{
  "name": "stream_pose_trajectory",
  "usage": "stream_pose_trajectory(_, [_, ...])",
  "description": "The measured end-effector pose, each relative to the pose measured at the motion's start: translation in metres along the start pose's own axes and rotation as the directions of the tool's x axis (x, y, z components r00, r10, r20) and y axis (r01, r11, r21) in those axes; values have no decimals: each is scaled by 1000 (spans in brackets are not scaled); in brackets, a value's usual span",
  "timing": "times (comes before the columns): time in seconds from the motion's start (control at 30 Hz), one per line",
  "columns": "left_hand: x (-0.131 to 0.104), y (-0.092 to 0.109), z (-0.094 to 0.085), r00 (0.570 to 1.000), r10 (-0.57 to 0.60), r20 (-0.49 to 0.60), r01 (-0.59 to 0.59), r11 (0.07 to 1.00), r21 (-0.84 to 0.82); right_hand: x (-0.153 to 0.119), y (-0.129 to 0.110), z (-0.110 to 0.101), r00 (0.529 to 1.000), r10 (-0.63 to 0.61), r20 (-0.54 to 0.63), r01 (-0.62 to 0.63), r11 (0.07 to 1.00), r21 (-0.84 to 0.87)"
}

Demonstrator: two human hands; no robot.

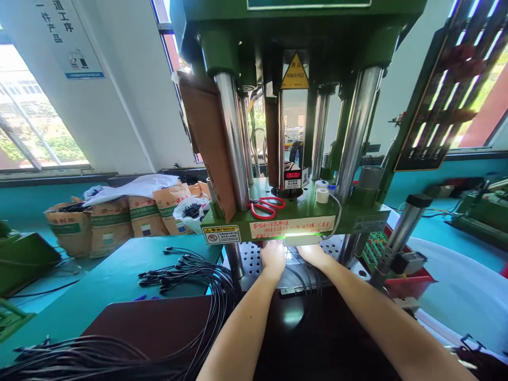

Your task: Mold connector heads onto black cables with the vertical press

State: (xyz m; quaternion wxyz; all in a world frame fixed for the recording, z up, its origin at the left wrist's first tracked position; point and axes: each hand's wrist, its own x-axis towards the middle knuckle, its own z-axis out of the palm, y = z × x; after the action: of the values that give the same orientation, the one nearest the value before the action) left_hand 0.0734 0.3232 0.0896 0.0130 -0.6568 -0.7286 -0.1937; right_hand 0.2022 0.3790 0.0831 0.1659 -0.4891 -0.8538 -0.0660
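Both arms reach forward under the green crossbeam of a press. My left hand is at the near edge of the press opening, its fingers hidden beneath the beam. Level with it, my right hand also has its fingers out of sight under a white lamp. Between the hands, several thin black cables run out of the opening toward me and hang over the dark front edge. Whether either hand grips these cables cannot be made out. A perforated metal plate lies beside my left hand.
Red-handled scissors and white rolls rest on the crossbeam. Bundled black cables drape across the teal table and a brown board at left. Steel columns flank the press. A red bin stands at right.
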Motion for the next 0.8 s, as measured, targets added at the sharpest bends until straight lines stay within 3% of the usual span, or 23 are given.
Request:
stream_pose_trajectory(0.27, [-13,23,2,996,73,-50,-73,997,9,-3,-7,-9,980,-177,-86,181,983,37])
stream_pose_trajectory(0.67, [2,17,8,991,117,-68,-117,993,-2,-2,-7,4,980,-193,-47,196,977,82])
stream_pose_trajectory(0.8, [6,7,3,969,244,-36,-245,970,-2,-7,6,-2,977,-212,3,211,973,90])
